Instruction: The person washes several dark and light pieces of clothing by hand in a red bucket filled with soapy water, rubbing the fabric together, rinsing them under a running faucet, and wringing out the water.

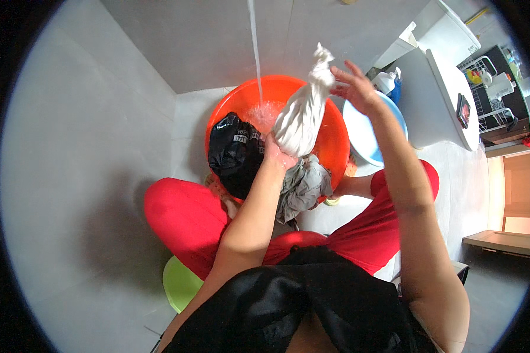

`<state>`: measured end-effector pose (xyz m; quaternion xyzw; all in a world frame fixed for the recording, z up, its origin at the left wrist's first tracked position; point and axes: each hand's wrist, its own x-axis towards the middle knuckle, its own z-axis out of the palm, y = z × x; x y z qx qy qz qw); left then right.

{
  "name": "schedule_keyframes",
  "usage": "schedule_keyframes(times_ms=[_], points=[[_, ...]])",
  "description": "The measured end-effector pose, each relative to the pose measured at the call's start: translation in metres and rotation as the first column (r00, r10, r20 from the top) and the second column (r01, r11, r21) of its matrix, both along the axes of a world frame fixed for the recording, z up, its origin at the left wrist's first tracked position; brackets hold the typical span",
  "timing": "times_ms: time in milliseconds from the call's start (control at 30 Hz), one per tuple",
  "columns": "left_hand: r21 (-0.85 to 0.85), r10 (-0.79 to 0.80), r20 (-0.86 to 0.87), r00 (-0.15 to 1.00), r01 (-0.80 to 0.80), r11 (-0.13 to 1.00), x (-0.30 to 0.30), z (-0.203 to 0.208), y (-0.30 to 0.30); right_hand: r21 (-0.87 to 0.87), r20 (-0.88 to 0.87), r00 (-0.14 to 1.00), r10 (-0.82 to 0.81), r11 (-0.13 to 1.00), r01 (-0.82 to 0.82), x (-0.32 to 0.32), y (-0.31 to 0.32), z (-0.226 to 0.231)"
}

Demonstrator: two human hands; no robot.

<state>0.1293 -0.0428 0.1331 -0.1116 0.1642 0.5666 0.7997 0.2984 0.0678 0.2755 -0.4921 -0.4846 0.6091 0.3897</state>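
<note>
A wrung, twisted white cloth (303, 120) stands slanted over an orange tub (338, 138). My left hand (280, 154) is closed around its lower, bulkier part. Beside the narrow twisted top of the cloth is my right hand (356, 88), its fingers spread and apart; whether a fingertip touches the cloth I cannot tell. A black garment (232, 153) with small white print hangs over the tub's left side. Crumpled grey cloth (307, 183) lies at the tub's near edge. From above, a stream of water (255, 53) falls into the tub and splashes.
To the tub's right is a light blue basin (365, 134), with a blue bottle (397, 91) behind it. A phone (463, 110) lies on a white-topped unit (447, 88). A green basin (179, 283) is at my left; grey walls (94, 106) stand left and ahead.
</note>
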Motion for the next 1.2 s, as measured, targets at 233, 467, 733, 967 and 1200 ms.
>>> schedule_keyframes(times_ms=[233,467,733,967,1200], points=[[0.296,0.111,0.179,0.978,-0.161,0.942,-0.004,0.005,-0.005,-0.564,-0.574,0.787,-0.226,0.805,-0.181,-0.020,-0.090,-0.217],[0.213,0.183,0.300,0.936,-0.253,0.944,0.027,0.056,-0.046,-0.355,-0.883,0.363,-0.298,0.929,-0.103,-0.059,-0.104,-0.162],[0.225,0.121,0.452,0.884,-0.244,0.943,0.053,0.064,-0.053,-0.271,-0.938,0.231,-0.257,0.962,-0.030,-0.067,-0.133,-0.109],[0.269,0.112,0.308,0.945,-0.199,0.942,0.045,0.084,-0.073,-0.155,-0.955,0.260,-0.141,0.987,-0.036,-0.060,-0.107,-0.085],[0.306,-0.213,-0.163,0.963,0.255,0.917,0.010,0.107,-0.068,-0.185,-0.772,0.629,0.094,0.913,-0.364,-0.036,-0.031,-0.069]])
